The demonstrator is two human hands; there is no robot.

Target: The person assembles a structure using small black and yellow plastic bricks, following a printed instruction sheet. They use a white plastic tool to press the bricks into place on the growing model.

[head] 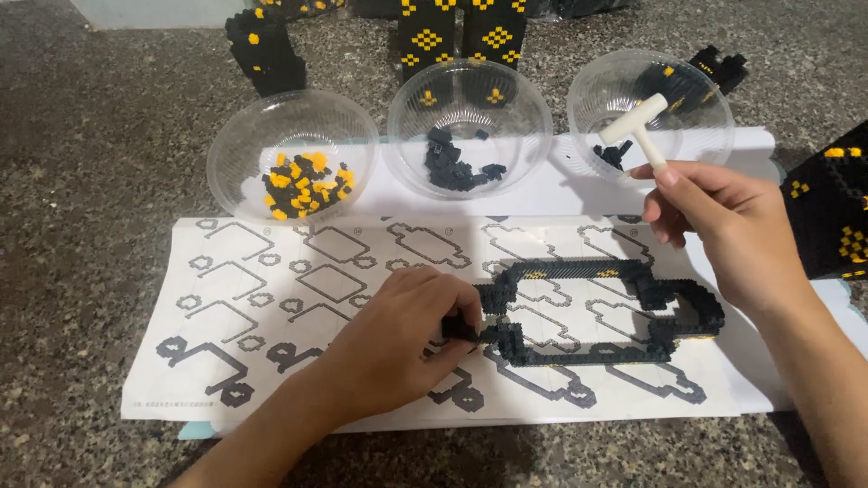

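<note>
- Brick frame (597, 312), black with a few yellow studs, lies flat on the instruction sheet (271, 298); an open loop, long axis running left to right across the sheet
- left hand (407, 339) rests on the sheet at the frame's left end; fingers pinched shut on a small black piece (459, 327) that touches that end
- right hand (723, 221) hovers above the frame's right end, closed around a white T-shaped tool (640, 136); tool raised in front of the right bowl (714, 99), apart from the frame
- left hand is the nearer one; its contact point lies just to its right
</note>
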